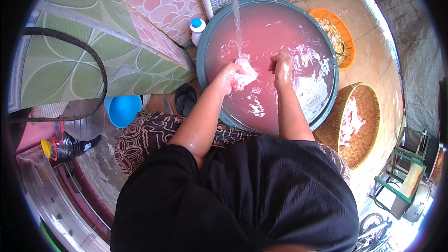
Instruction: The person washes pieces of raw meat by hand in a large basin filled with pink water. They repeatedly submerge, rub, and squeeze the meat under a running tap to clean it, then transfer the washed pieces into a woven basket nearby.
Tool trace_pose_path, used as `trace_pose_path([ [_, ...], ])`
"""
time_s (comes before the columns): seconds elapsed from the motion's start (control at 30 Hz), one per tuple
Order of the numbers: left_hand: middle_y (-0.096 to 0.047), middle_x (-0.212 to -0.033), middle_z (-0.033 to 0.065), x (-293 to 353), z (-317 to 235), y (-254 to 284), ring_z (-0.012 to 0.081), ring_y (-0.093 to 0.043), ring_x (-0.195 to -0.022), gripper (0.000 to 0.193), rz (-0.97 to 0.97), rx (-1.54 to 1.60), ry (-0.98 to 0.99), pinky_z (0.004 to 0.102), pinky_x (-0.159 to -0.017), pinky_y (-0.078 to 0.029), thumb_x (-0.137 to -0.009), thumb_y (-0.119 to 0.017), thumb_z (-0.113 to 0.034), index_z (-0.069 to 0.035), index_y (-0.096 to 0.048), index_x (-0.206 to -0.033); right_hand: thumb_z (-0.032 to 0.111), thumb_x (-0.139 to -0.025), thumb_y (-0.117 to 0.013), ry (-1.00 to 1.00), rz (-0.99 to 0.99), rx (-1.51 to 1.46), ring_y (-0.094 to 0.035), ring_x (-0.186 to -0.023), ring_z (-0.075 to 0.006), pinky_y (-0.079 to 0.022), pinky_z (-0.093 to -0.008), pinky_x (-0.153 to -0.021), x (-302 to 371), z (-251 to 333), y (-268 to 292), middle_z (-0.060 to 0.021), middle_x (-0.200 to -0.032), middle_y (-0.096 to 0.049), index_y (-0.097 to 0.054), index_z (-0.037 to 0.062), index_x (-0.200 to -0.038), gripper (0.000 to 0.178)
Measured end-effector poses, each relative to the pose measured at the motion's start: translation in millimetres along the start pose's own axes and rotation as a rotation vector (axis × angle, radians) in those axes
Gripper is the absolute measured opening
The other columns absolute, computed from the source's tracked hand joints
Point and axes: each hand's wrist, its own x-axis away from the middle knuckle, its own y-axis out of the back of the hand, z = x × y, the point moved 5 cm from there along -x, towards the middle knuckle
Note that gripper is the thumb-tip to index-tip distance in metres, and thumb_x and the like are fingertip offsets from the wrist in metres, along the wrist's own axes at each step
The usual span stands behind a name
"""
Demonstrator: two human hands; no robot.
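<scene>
A large round teal tub [201,60] full of pinkish water stands in front of me. My left hand [227,77] grips a pale piece of raw meat [245,73], which looks like chicken, just above the water. A stream of water [237,21] falls from above onto the meat. My right hand [282,67] is over the middle of the tub, its fingers curled together; whatever they hold, if anything, is hidden. At the tub's right, a woven bamboo basket [368,135] tilts toward me with several pale raw pieces [351,122] inside.
An orange basin [349,42] of yellowish scraps sits beyond the tub at right. A white bottle with a blue cap [197,30] stands by the tub's left rim. Left of my knee is a blue bowl [125,112]. A tiled wall [93,60] closes off the left side; a black hose [100,60] loops there.
</scene>
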Motion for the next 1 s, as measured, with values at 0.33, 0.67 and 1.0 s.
trace_pose_path([
  [0.33,-0.049,-0.070,0.0030,0,-3,9,0.0138,-0.044,-0.047,0.027,-0.136,0.254,-0.046,0.0257,-0.032,-0.027,-0.088,-0.044,-0.038,-0.012,-0.051,-0.084,0.009,-0.064,-0.060,0.333,0.481,0.591,-0.047,-0.090,-0.0269,-0.039,-0.0324,-0.080,34,-11,-64,-0.0097,-0.096,-0.048,-0.062,0.0117,-0.084,0.021],
  [0.67,-0.056,-0.086,0.0098,-8,-4,21,0.0227,-0.056,-0.076,0.026,-0.216,0.441,-0.164,0.0356,-0.060,-0.045,-0.092,-0.037,-0.029,-0.007,-0.050,-0.097,-0.007,-0.061,-0.052,0.361,0.688,0.396,-0.044,-0.096,-0.0219,-0.036,-0.0322,-0.086,40,-20,-78,-0.0087,-0.105,-0.045,-0.061,0.0038,-0.062,0.014],
  [1.0,-0.056,-0.090,0.0112,6,-15,6,0.0238,-0.056,-0.080,0.029,-0.296,0.384,-0.193,0.0379,-0.068,-0.047,-0.093,-0.032,-0.026,-0.004,-0.049,-0.102,-0.010,-0.060,-0.052,0.395,0.569,0.344,-0.051,-0.099,-0.0251,-0.042,-0.0305,-0.082,43,-27,-73,-0.0114,-0.108,-0.048,-0.060,0.0063,-0.073,0.023],
])
